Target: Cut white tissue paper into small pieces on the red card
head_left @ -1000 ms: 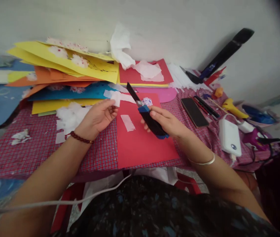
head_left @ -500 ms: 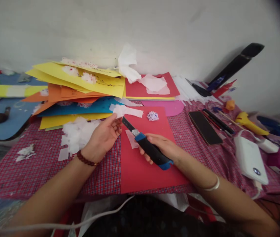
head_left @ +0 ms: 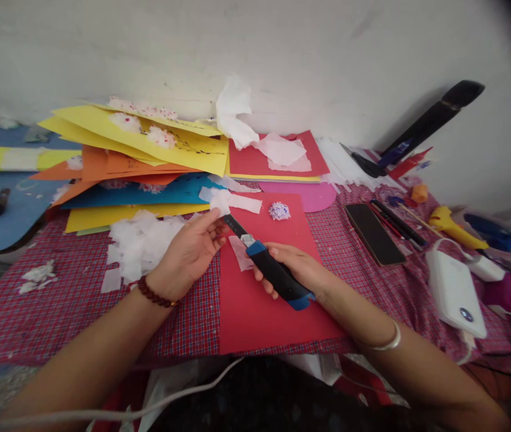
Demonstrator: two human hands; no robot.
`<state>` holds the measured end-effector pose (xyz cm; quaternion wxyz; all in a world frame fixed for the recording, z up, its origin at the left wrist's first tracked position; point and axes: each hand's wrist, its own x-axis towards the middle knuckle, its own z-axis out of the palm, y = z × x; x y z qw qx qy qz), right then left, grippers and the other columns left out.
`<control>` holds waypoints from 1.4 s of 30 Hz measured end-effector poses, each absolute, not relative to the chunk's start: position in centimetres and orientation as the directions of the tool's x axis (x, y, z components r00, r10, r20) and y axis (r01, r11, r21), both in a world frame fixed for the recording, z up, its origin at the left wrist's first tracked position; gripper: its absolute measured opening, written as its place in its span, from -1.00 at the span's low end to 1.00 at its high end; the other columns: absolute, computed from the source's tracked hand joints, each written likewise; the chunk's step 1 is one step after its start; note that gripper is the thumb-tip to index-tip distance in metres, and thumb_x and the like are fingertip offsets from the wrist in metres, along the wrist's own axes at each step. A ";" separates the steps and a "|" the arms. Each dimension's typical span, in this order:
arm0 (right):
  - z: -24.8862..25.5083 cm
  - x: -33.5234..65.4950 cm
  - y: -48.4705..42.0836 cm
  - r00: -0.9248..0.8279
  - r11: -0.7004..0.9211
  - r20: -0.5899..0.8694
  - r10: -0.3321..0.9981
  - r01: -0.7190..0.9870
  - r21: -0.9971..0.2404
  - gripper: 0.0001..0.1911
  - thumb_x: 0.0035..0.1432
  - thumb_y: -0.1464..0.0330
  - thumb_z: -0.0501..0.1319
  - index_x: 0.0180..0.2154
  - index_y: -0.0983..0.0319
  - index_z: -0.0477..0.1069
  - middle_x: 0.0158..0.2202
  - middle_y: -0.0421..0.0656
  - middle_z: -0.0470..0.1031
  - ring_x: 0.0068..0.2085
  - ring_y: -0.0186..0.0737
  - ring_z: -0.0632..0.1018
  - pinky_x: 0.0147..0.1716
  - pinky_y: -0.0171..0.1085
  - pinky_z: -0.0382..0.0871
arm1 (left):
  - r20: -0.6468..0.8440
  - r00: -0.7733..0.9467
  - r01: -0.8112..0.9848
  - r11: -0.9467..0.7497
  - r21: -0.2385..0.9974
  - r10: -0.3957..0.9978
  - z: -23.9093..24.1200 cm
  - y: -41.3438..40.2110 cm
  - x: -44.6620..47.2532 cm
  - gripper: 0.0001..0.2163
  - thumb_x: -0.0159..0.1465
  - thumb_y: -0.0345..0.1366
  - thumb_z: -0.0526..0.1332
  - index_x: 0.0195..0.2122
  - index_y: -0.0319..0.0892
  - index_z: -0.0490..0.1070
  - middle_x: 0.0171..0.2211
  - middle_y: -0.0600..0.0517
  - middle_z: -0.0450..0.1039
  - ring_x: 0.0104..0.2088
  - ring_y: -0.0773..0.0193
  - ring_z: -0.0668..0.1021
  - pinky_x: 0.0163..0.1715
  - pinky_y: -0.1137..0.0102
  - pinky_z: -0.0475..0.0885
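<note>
My right hand (head_left: 294, 264) is wrapped round the blue and black handle of a utility knife (head_left: 273, 273). Its dark blade points up and left, the tip close to my left fingers. Between the thumb and fingers of my left hand (head_left: 195, 243) is pinched a thin white tissue paper strip (head_left: 243, 203). Below both hands lies a red paper sheet (head_left: 268, 318), with a small pale tissue piece (head_left: 240, 252) partly behind the knife. A crumpled white ball with purple specks (head_left: 279, 210) rests near the sheet's top.
Left of the sheet lies a heap of white tissue pieces (head_left: 141, 243). Behind it is a stack of coloured papers (head_left: 147, 162). To the right are a phone (head_left: 375, 234), pens (head_left: 397, 222), a white power bank (head_left: 456, 294) and a yellow glue gun (head_left: 456, 228).
Both hands stay almost in place, with the knife tip still beside the strip. My left hand has shifted very slightly. The view has turned a little.
</note>
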<state>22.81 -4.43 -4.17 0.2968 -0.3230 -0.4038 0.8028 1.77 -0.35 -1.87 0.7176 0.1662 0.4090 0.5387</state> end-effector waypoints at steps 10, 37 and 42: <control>-4.1 22.8 -4.4 -0.599 -0.496 -0.280 0.750 -0.230 -0.837 -0.57 0.23 0.04 0.24 -0.17 0.30 0.41 -0.35 -0.09 0.56 -0.50 -0.28 0.59 -0.58 -0.34 0.53 | -0.354 0.071 -0.553 0.332 0.764 0.933 -2.1 -0.6 1.6 -0.83 0.04 -0.41 0.46 -0.43 -0.23 0.46 -0.49 0.11 0.50 -0.46 0.43 0.52 -0.46 0.52 0.36; -2.5 24.9 -4.4 -0.789 -0.612 -0.370 0.491 -0.009 -0.791 -0.49 0.22 0.04 0.27 -0.05 0.35 0.37 -0.37 -0.12 0.60 -0.54 -0.32 0.59 -0.58 -0.36 0.53 | -0.334 0.589 0.360 0.132 0.924 0.735 -0.2 1.1 -3.7 -0.86 0.03 -0.25 0.41 -0.61 -0.16 0.59 -0.63 -0.03 0.47 -0.69 0.42 0.32 -0.74 0.54 0.11; -2.5 25.1 -4.4 -0.784 -0.592 -0.331 0.524 -0.056 -0.804 -0.52 0.22 0.06 0.27 -0.08 0.35 0.37 -0.37 -0.12 0.60 -0.54 -0.30 0.59 -0.59 -0.35 0.53 | -0.322 0.591 0.342 0.132 0.930 0.740 0.3 0.9 -3.6 -0.84 0.00 -0.24 0.42 -0.66 -0.14 0.56 -0.69 -0.02 0.42 -0.72 0.41 0.29 -0.77 0.53 0.08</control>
